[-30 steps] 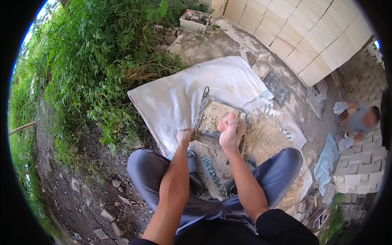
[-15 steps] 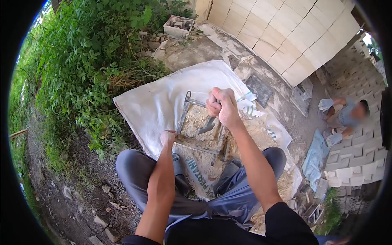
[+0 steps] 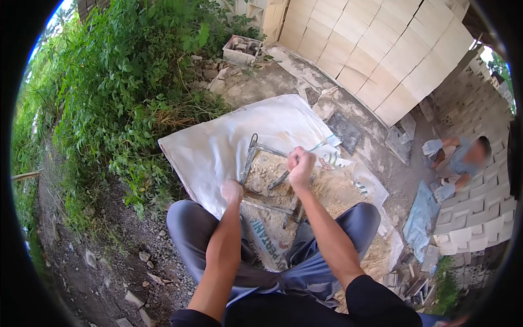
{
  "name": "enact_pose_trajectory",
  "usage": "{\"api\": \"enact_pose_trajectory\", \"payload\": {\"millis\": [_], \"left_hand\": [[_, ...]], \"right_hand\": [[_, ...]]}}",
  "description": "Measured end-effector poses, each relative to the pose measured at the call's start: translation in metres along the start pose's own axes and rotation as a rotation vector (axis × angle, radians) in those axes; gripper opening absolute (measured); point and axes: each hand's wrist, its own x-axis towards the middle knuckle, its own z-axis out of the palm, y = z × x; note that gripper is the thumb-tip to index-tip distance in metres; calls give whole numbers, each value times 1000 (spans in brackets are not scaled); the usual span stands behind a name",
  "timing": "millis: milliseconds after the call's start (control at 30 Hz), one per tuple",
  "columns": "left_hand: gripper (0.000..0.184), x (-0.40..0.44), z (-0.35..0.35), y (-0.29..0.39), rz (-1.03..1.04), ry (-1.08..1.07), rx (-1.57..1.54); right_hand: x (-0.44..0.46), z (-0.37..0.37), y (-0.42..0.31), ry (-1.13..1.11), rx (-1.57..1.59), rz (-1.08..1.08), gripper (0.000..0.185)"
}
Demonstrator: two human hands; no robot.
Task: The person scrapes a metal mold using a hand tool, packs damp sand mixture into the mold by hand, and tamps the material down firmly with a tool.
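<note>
A metal frame point(image 3: 267, 206) lies on a white sack sheet point(image 3: 207, 136), with pale crumbly material point(image 3: 264, 173) inside it. My left hand point(image 3: 232, 191) is closed at the frame's left side, its fingertips partly hidden. My right hand point(image 3: 300, 165) is wrapped round the handle of a trowel-like tool point(image 3: 279, 180), whose dark blade slants down to the material in the frame. More of the pale material point(image 3: 338, 191) is heaped on the sheet to the frame's right.
A person point(image 3: 463, 161) with white gloves crouches at the right by a blue sheet point(image 3: 421, 218). A white crate point(image 3: 242, 50) stands at the back near a stacked block wall point(image 3: 370, 49). Green plants point(image 3: 125, 92) grow at the left; rubble point(image 3: 408, 283) lies lower right.
My right hand has come down with the tool, whose blade is now low over the material. It was raised higher half a second ago. My left hand stays by the frame's left side.
</note>
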Motion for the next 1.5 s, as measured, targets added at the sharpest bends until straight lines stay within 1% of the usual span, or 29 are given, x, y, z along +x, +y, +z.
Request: {"api": "enact_pose_trajectory", "payload": {"millis": [33,100,167,267,333,400,433,467,600,700,733,767,833,900,967,1000,1033,1100,1133,1167,1233,1267,1300,1333,1367,1400,1433,1467,1500], "left_hand": [[14,-11,-5,0,97,4,29],[14,-33,-23,9,88,-44,65],[23,-39,-26,8,135,-57,40],[31,-34,-21,6,126,-43,103],[31,-32,-23,12,121,-64,101],[32,-35,-26,10,89,-79,99],[32,-34,-25,10,136,-47,124],[33,-32,-22,11,182,-17,145],[30,-19,-17,3,102,-81,81],[28,-13,-17,2,123,-96,100],[28,-10,-17,0,122,-118,97],[28,-9,-16,-1,119,-138,91],[27,-13,-15,2,125,-109,104],[27,-15,-18,1,126,-76,119],[27,-13,-20,4,96,-107,97],[26,-11,-20,4,86,-126,97],[26,-12,-19,4,93,-124,95],[31,-18,-23,9,105,-101,95],[31,-20,-25,12,119,-95,87],[33,-20,-25,12,90,-112,126],[35,-10,-17,13,87,-112,150],[35,0,-2,5,106,-81,233],[35,-1,-4,10,119,-51,321],[27,-4,0,20,119,-55,432],[31,-5,0,27,312,-92,415],[36,-14,-10,43,504,-129,396],[44,-24,-20,59,495,-369,177],[51,-56,-53,96,477,-607,-44],[55,-85,-81,129,597,-722,-52]], "right_hand": [[2,-1,-12,-44,16,-36,43],[1,3,-41,-54,41,15,43],[1,3,-51,-228,92,-21,43],[-5,-7,12,-198,2,2,43],[-1,-16,21,-198,-48,19,43],[-3,-13,10,-219,24,59,42],[-4,-11,6,-225,65,77,41],[1,-11,-5,-259,41,10,40],[11,-7,-54,-265,100,-62,40],[13,-18,-17,-259,26,-40,41],[12,-23,7,-285,-64,-37,41],[9,-23,16,-279,-63,-46,41],[7,-16,23,-235,-17,42,43],[1,-8,24,-203,63,-23,41],[1,-1,23,1,-124,-388,34],[-1,-3,20,-27,-235,-441,25],[-3,-5,17,-25,-234,-449,25],[-12,-7,16,-4,-312,2,26],[-11,-11,30,74,-456,-22,29],[-14,-12,30,77,-455,-42,29],[-10,-12,24,115,-515,86,27],[-4,-11,23,82,-775,54,21],[-2,-10,27,82,-772,42,21],[-2,-8,31,57,-684,-30,17],[1,-6,31,31,-596,-104,15],[1,-7,14,-96,-610,37,22],[4,-8,11,-98,-603,28,22],[7,-7,9,-123,-436,-23,32],[8,-9,8,-146,-268,-70,43]]}}
